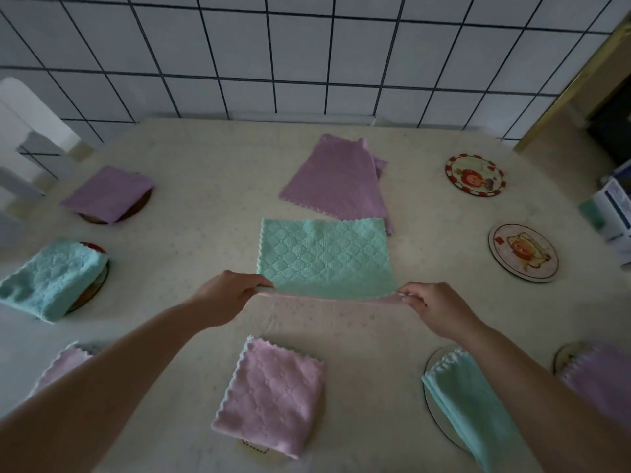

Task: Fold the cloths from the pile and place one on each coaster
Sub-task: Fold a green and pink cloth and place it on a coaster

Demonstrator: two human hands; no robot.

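Observation:
A green quilted cloth (324,257) lies at the table's middle, its near edge lifted. My left hand (228,295) pinches its near left corner and my right hand (433,308) pinches its near right corner. Behind it lies the pile of purple cloths (338,179). Two round coasters stand bare at the right: one with a red rim (475,175) and one pale (524,252). Folded cloths cover the other coasters: purple (109,192) and green (51,278) at the left, pink (273,394) near me, green (471,404) at the near right.
The table wears a cream cloth (205,172) and stands against a white tiled wall (307,56). A white chair (24,131) is at the far left. A blue-white box (614,206) sits at the right edge. More folded cloths lie at the near left (65,363) and near right (597,373).

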